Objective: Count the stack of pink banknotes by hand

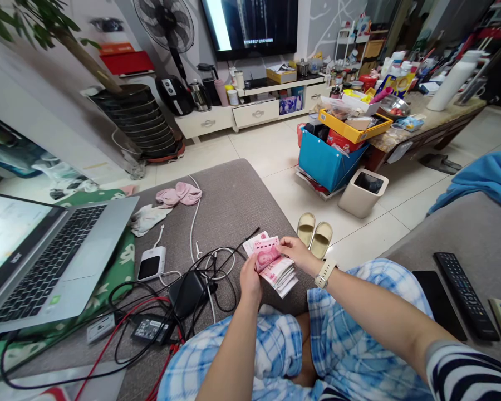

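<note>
Pink banknotes (pixel 273 266), a thick stack, sit over your lap at the edge of the grey cushion (pixel 229 206). Your left hand (pixel 250 278) grips the stack from below; your right hand (pixel 298 253) pinches the top notes, fanning them upward. Tangled cables (pixel 192 278) lie just beside, a laptop (pixel 45 256) farther left, slippers (pixel 315 234) on the floor beyond.

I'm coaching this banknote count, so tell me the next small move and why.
Probably peel the top pink note off with the right hand. The left hand grips the stack of banknotes from below, and the top notes already fan out toward the right fingers.
</note>
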